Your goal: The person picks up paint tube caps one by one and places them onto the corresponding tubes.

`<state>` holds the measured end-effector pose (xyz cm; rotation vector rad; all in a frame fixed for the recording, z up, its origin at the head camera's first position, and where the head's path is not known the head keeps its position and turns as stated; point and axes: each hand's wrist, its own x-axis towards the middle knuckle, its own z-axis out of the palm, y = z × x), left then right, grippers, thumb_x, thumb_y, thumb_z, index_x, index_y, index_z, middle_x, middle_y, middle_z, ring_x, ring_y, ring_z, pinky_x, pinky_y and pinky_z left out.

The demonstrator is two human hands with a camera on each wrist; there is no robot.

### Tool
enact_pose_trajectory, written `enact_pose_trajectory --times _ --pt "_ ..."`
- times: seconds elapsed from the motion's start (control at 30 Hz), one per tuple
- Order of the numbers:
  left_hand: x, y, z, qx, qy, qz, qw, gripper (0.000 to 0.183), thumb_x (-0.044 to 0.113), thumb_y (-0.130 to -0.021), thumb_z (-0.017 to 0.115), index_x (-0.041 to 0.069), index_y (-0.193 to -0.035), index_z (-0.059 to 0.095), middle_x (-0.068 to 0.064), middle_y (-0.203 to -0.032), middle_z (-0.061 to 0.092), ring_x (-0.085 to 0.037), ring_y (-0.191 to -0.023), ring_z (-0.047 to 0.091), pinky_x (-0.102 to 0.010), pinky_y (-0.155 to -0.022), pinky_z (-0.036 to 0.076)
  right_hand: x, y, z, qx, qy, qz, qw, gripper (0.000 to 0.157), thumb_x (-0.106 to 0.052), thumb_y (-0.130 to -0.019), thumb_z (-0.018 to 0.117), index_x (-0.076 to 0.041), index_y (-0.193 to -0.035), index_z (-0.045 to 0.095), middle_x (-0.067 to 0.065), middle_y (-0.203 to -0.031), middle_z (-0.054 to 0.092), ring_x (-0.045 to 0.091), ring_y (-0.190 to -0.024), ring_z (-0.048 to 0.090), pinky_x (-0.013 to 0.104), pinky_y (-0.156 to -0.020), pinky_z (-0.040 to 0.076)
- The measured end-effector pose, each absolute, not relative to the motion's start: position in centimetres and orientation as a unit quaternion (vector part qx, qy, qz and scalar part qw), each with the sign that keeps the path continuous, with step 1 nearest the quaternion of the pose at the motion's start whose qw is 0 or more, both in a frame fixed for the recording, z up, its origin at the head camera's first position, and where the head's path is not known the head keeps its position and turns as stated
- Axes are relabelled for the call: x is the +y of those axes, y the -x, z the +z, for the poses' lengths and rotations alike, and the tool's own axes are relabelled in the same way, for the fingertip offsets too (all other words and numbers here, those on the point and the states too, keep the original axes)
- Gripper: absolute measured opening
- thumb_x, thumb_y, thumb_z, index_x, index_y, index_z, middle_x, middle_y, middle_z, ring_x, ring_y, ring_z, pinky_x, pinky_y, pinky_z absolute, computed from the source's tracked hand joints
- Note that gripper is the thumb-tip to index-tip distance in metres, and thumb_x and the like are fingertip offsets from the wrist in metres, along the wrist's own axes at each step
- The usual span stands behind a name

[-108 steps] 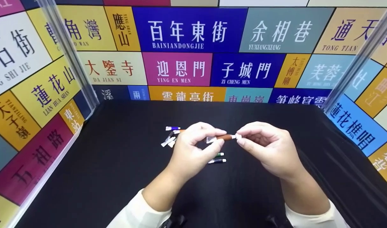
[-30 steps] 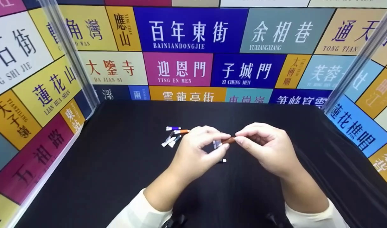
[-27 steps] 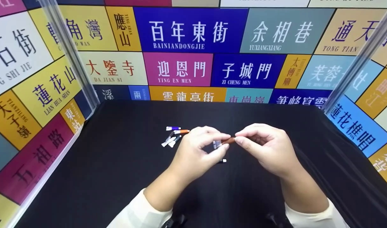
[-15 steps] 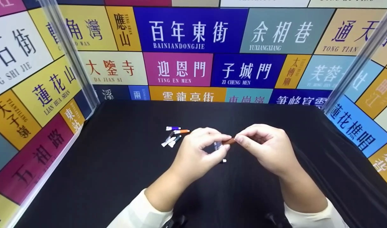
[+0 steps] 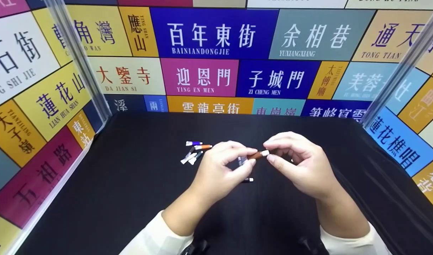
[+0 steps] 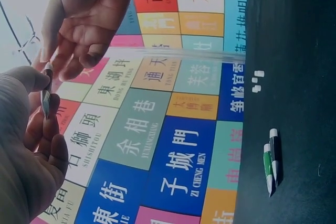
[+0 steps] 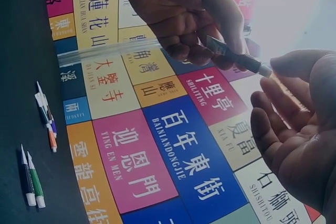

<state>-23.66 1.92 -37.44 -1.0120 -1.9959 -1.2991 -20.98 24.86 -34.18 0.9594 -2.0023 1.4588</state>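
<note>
My left hand [image 5: 221, 164] pinches a small brown paint tube [image 5: 256, 155] between thumb and fingertips, above the black cloth. Its flat crimped end points left, and its white cap [image 5: 265, 153] faces my right hand [image 5: 301, 161]. The right thumb and index finger stand spread around that cap. In the head view a gap shows between index finger and cap; whether the thumb touches it I cannot tell. Below the hands lie a green tube [image 6: 268, 169] and a black tube [image 6: 274, 153], side by side, mostly hidden in the head view.
Left of the hands lies a loose cluster: a purple tube [image 5: 193, 143], an orange tube [image 5: 203, 147] and dark ones [image 5: 197, 156]. In the left wrist view, small white pieces [image 6: 256, 81] like caps lie on the black cloth [image 5: 131, 198]. Sign-printed panels [image 5: 198, 78] enclose the table.
The right thumb and index finger have opened from the brown tube's right end, uncovering its white cap. Earlier they pinched that end. My left hand keeps its hold, nearly unmoved.
</note>
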Motion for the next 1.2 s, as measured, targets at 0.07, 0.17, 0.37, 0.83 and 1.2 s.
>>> enact_pose_trajectory --times 0.07,0.17,0.37,0.83,1.2 --pt "1.92 23.7 -37.43 -0.741 0.375 -0.484 0.275 0.018 0.023 -0.096 0.081 0.02 -0.113 0.085 0.008 -0.105 0.081 -0.007 -0.103 0.072 -0.025 -0.093 0.057 24.91 20.98 -34.19 -0.731 -0.356 0.529 0.244 0.035 0.019 -0.084 0.076 0.001 -0.114 0.079 0.013 -0.111 0.075 0.016 -0.092 0.069 0.02 -0.077 0.06" --pt "1.9 23.75 -37.41 -0.742 0.373 -0.484 0.276 0.018 0.021 -0.096 0.081 0.019 -0.113 0.085 0.007 -0.105 0.081 -0.007 -0.104 0.072 -0.026 -0.095 0.057 24.96 20.97 -34.2 -0.74 -0.355 0.514 0.249 0.036 0.02 -0.084 0.076 0.0 -0.113 0.08 0.011 -0.111 0.075 0.016 -0.093 0.069 0.02 -0.078 0.059" --pt "1.91 23.76 -37.39 -0.746 0.373 -0.48 0.273 0.018 0.021 -0.097 0.08 0.018 -0.114 0.085 0.006 -0.104 0.08 -0.007 -0.102 0.069 -0.026 -0.093 0.056 24.95 21.09 -34.22 -0.761 -0.35 0.482 0.258 0.029 0.015 -0.086 0.078 -0.003 -0.109 0.082 0.01 -0.105 0.076 0.015 -0.09 0.068 0.019 -0.075 0.057" --pt "1.94 23.75 -37.47 -0.743 0.379 -0.481 0.27 0.019 0.023 -0.098 0.079 0.017 -0.115 0.085 0.005 -0.105 0.08 -0.009 -0.103 0.07 -0.026 -0.093 0.056 24.76 21.11 -34.5 -0.779 -0.307 0.484 0.256 0.027 0.008 -0.086 0.083 -0.011 -0.106 0.083 0.007 -0.1 0.078 0.013 -0.081 0.068 0.019 -0.067 0.057" --pt "1.95 23.52 -37.33 -0.764 0.371 -0.464 0.25 0.022 0.025 -0.098 0.08 0.019 -0.118 0.084 0.008 -0.108 0.08 -0.008 -0.106 0.069 -0.027 -0.093 0.056 24.57 21.07 -34.64 -0.798 -0.268 0.477 0.253 0.017 0.0 -0.09 0.083 -0.012 -0.101 0.084 0.002 -0.096 0.079 0.011 -0.079 0.069 0.018 -0.067 0.057"
